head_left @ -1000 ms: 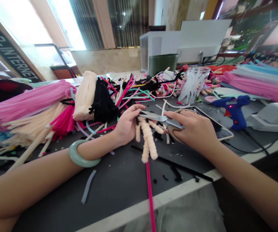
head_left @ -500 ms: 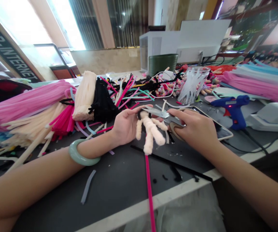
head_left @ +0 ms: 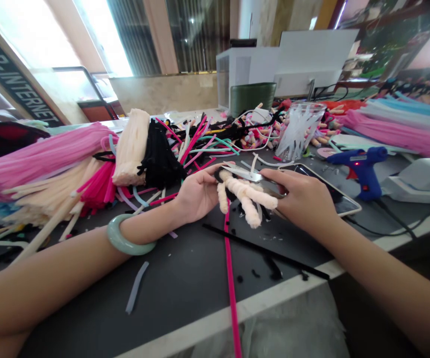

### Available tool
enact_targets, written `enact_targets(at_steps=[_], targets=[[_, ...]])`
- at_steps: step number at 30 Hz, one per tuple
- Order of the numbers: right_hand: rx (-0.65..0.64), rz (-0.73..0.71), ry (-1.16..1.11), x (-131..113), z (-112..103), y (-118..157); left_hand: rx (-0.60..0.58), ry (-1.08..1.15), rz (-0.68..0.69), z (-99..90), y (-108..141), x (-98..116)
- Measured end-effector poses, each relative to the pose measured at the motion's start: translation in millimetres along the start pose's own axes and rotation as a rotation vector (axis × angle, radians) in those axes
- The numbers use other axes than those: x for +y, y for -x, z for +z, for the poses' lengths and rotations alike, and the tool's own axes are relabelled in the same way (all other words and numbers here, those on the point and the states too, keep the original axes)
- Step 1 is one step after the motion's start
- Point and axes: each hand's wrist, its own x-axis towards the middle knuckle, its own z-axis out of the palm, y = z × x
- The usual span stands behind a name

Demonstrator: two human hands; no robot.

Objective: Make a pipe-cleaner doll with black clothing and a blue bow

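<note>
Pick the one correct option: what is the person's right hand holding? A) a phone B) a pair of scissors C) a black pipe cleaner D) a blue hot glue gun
B: the right hand grips a pair of scissors, its blades lying across the top of the cream pipe-cleaner figure held by the left hand, while the blue hot glue gun sits apart on the table.

Way fwd over gray desk [head_left: 177, 311]; pipe-cleaner heap [head_left: 51, 166] blocks L, glue gun [head_left: 360, 169] R.

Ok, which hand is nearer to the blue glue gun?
Right. The right hand is to the left of the blue glue gun, apart from it; the left hand is farther left, beyond the right hand.
</note>
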Motion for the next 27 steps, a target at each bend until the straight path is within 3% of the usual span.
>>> enact_targets(at_steps=[10,18,27], targets=[[0.153,-0.132,0.056,-4.7,-3.0,2.7,0.015,-0.012,-0.059,4.1,4.3,1.0],[0.084,-0.179,0.090,-3.9,-4.2,0.0,-0.074,-0.065,-0.070,1.3,3.6,-1.3],[0.064,-0.171,0.114,-2.4,-2.2,0.4,-0.062,-0.097,-0.047,0.7,3.2,-3.9]])
